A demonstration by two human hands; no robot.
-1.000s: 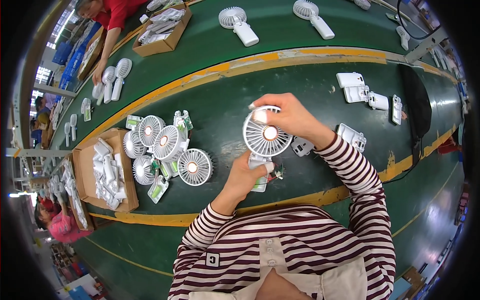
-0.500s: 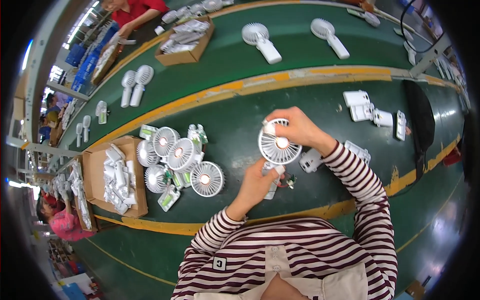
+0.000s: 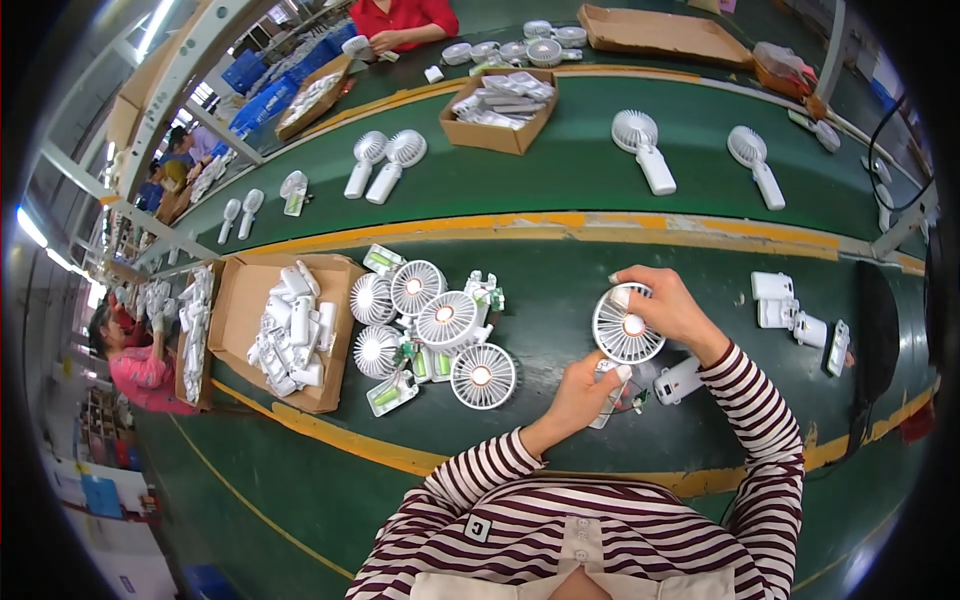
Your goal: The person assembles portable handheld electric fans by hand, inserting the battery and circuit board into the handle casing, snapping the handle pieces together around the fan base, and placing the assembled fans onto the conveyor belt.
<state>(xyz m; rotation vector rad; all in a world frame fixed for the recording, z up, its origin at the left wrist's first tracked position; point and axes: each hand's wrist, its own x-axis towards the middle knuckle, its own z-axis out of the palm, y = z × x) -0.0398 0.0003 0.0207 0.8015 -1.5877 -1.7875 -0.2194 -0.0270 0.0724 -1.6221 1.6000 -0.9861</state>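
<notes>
My right hand [image 3: 672, 310] is closed on the rim of a small white fan head [image 3: 625, 340], its thumb over the front grille. Below it, my left hand [image 3: 575, 400] is closed around the open handle part [image 3: 606, 388] under the fan head. Thin wires [image 3: 636, 402] and a small dark board stick out beside the left fingertips. Just right of these lies a white handle shell [image 3: 680, 381], close under my right wrist. To the left rests a group of fan heads [image 3: 447, 320] with opened handles, some showing green batteries [image 3: 388, 397].
A cardboard box [image 3: 225, 300] of white handle shells stands at the left of the bench. Loose white casings [image 3: 775, 300] and a black strap-like thing [image 3: 875, 330] lie right. Beyond, a green belt [image 3: 570, 180] carries finished fans [image 3: 640, 150] and another box [image 3: 495, 135]. Co-workers [image 3: 405, 25] sit beyond and left.
The whole view has shifted, so the bench and boxes appear farther right and lower. Both hands still hold the fan in much the same grip.
</notes>
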